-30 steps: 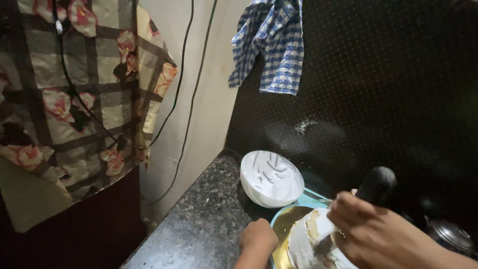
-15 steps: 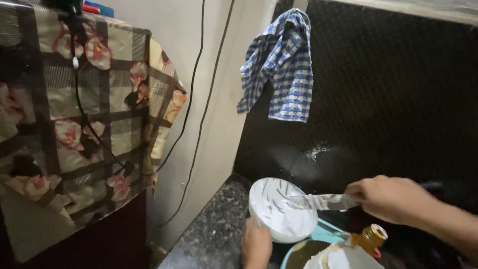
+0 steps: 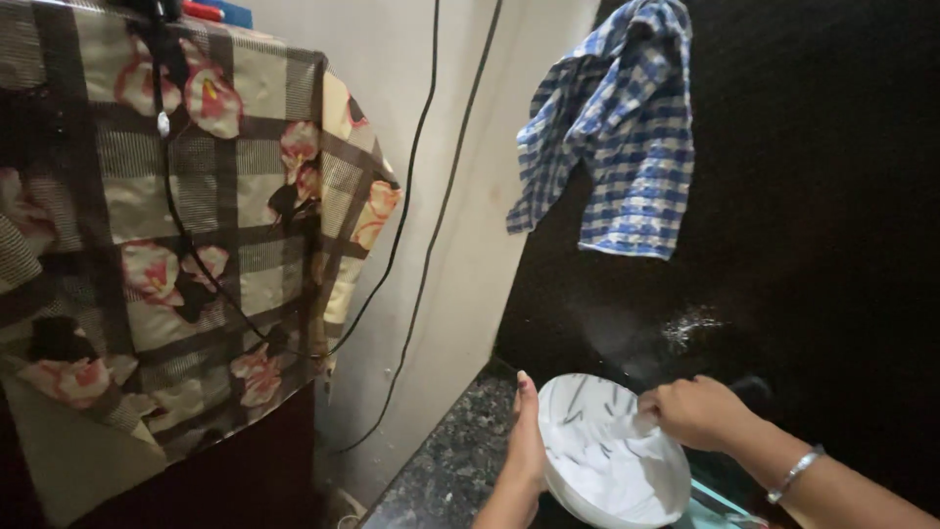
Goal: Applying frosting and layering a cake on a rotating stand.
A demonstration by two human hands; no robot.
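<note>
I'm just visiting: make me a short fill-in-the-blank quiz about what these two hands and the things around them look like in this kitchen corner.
1. The left hand steadies the rim of a round bowl whose colour is ____.
2. The right hand, reaching into the bowl, wears a thin ____ at the wrist.
3. The cloth hanging on the dark wall has a check pattern of white and ____.
4. The counter under the bowl is dark, speckled ____.

Missing words: white; bangle; blue; stone
</note>
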